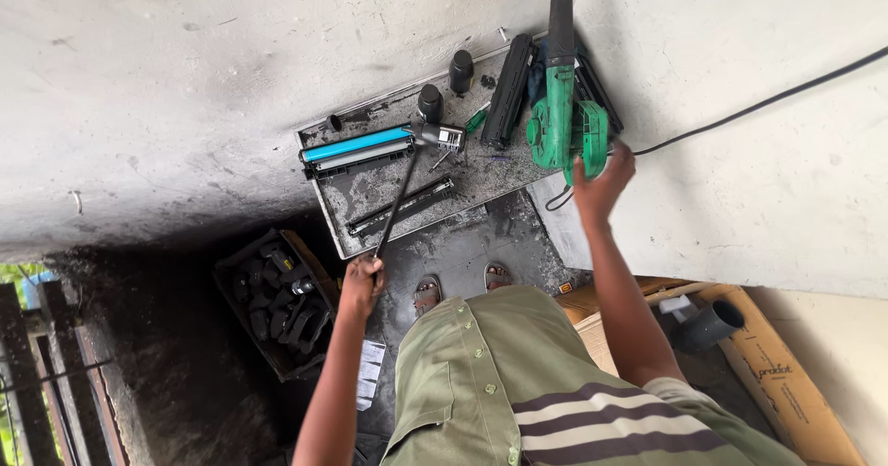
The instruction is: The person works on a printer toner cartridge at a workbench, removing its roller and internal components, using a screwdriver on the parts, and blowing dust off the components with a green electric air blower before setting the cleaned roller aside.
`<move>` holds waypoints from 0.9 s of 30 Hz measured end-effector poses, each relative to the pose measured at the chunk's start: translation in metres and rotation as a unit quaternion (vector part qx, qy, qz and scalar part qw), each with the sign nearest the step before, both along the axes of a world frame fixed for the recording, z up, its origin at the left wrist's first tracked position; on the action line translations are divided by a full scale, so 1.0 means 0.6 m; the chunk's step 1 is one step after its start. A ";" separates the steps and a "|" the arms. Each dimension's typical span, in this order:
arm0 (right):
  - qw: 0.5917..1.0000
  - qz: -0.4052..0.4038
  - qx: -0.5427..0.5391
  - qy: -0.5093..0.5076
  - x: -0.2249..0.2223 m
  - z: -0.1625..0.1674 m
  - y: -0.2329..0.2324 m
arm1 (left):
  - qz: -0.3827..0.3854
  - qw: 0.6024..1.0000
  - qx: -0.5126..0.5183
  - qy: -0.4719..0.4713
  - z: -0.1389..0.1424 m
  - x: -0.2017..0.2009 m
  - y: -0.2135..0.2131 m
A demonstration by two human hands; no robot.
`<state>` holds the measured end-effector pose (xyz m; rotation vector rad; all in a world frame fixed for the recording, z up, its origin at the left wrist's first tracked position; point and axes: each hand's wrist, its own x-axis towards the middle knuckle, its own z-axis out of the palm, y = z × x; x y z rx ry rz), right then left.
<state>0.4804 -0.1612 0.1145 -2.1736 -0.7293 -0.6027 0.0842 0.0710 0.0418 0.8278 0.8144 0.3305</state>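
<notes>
My left hand [361, 286] is closed around a long black rod [398, 202], whose axis runs up and away toward the blue-striped toner cartridge [356, 149] on the tray [338, 212]. My right hand [601, 181] grasps the green blower [564, 128], its nozzle pointing away.

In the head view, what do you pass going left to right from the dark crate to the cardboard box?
Black crate of parts → left hand on a thin rod → blue-striped cartridge → green blower → right hand → cardboard box.
</notes>
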 end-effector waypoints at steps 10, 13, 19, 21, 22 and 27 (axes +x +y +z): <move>0.861 0.166 0.288 0.385 0.065 -0.042 0.026 | 0.107 0.944 -0.199 -0.240 0.004 0.061 -0.087; 0.842 0.180 0.326 0.391 0.072 -0.032 0.031 | 0.113 0.907 -0.245 -0.324 -0.002 0.083 -0.114; 0.839 0.210 0.301 0.402 0.117 -0.035 -0.009 | 0.156 0.872 -0.267 -0.379 -0.014 0.096 -0.153; 0.866 0.263 0.234 0.354 0.130 -0.037 -0.048 | 0.179 0.890 -0.213 -0.360 -0.010 0.093 -0.153; 0.883 0.268 0.202 0.329 0.138 -0.034 -0.069 | 0.177 0.889 -0.209 -0.367 -0.007 0.090 -0.153; 0.838 0.389 0.058 0.378 0.145 0.022 -0.163 | 0.171 0.901 -0.091 -0.388 0.019 0.072 -0.141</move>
